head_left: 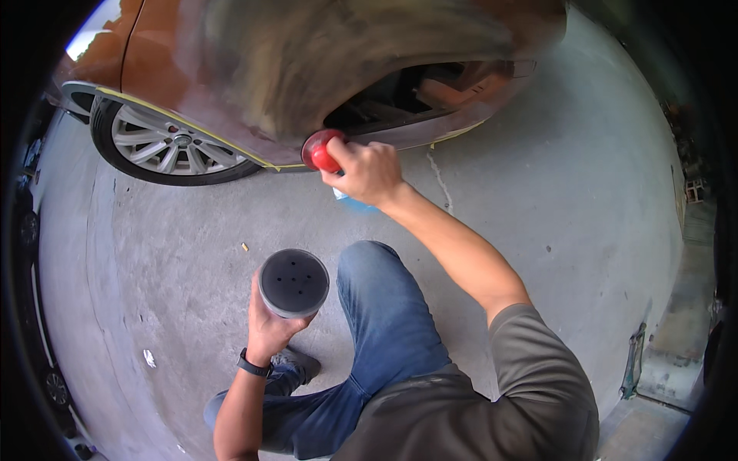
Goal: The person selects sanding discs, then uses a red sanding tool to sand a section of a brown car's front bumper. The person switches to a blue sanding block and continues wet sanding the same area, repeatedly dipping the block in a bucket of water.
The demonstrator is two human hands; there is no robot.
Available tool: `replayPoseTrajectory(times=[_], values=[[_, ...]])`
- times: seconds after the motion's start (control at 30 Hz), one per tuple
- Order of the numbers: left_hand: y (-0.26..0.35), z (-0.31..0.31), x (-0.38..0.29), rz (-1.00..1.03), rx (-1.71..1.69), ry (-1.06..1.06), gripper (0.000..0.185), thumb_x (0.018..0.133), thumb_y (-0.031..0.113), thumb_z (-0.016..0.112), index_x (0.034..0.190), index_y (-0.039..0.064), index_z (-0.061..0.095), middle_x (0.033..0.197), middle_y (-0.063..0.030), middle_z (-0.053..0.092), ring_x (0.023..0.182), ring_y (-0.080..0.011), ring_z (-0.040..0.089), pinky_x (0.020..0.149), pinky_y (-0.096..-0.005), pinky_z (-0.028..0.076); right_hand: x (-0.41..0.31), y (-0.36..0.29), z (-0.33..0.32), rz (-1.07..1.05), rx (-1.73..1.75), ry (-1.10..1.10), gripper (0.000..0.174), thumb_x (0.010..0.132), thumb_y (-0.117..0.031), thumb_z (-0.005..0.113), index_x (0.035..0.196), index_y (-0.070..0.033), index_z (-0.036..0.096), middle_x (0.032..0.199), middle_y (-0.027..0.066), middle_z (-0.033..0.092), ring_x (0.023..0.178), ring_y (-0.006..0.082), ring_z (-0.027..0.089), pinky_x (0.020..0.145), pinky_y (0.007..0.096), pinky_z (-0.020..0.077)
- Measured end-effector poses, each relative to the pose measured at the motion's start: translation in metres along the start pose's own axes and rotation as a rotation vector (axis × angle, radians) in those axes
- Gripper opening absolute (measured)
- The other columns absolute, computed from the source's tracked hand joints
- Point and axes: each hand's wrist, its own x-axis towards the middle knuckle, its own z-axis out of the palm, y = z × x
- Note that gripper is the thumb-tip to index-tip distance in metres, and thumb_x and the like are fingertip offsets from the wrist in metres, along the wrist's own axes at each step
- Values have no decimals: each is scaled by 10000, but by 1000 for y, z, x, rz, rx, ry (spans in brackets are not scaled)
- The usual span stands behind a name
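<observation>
My right hand (369, 170) grips the red knob of a round hand pad (324, 151). The pad's face is against or very near the lower edge of a car's body panel (271, 75), beside a dark opening (398, 98). That panel is dull and mottled with brown, grey and tan patches. Lower down, my left hand (271, 322) holds a round container (294, 283), whose dark top has several small holes. Yellow masking tape (190, 127) follows the wheel arch. A blue and white item (354, 201) shows partly beneath my right hand; I cannot tell what it is.
A car wheel with silver spokes (173, 141) stands at the upper left. My bent knee (375, 271) is between my arms. On the concrete floor (196, 230) lie a small yellowish piece (245, 246) and a white scrap (149, 358). A metal object (634, 360) is at the lower right.
</observation>
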Motion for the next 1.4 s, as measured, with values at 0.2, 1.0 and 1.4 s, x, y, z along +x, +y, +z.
replayPoseTrajectory(times=[0.2, 1.0, 1.4], values=[[5, -1, -1, 5, 24, -56, 873, 669, 88, 944, 1407, 25, 482, 1276, -108, 655, 1174, -217, 652, 1037, -383, 512, -29, 29, 12, -48, -204, -176, 477, 755, -485, 868, 1058, -185, 655, 676, 100, 713, 604, 276, 735, 558, 419, 562], [-3, 11, -3, -103, 35, -135, 682, 714, 214, 954, 1277, 10, 629, 1185, -84, 715, 1059, -202, 684, 972, -387, 543, -114, 144, -38, 1140, 684, 294, 501, 952, -503, 630, 1037, -18, 724, 1008, 183, 767, 1023, 336, 730, 907, 457, 533], [24, 45, 30, -31, 107, -93, 553, 797, 162, 859, 1275, 10, 624, 1196, -59, 695, 1088, -182, 648, 989, -376, 510, -111, 166, -46, 1336, 978, 306, 628, 959, -607, 530, 1035, -21, 744, 1007, 253, 747, 1074, 355, 724, 926, 447, 540]])
